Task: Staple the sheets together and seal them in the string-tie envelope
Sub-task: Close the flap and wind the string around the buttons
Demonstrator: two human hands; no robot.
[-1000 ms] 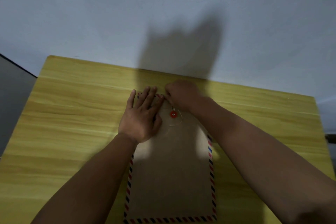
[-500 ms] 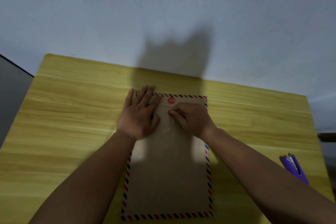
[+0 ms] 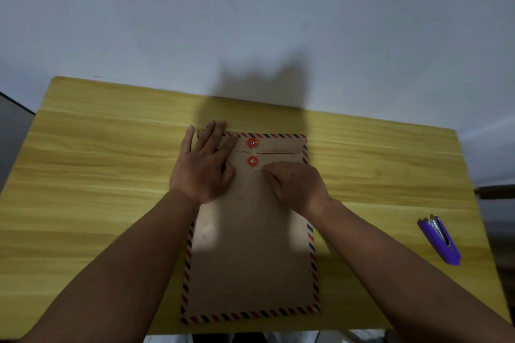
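Note:
A brown string-tie envelope with a red-and-blue striped border lies flat on the yellow wooden table, its flap folded down at the far end. Two red buttons show there, the upper button on the flap and the lower button on the body, with thin string running between them. My left hand presses flat on the envelope's upper left part. My right hand lies just right of the lower button, its fingers pinching the string's end. The sheets are not visible.
A purple stapler lies near the table's right edge. A pale wall rises behind the table's far edge, carrying a dark shadow. The table's near edge runs just below the envelope.
My right hand went from above the flap down past the buttons to the right of the lower one, carrying the string. The left hand stayed pressed. The view shifted, bringing the stapler into sight.

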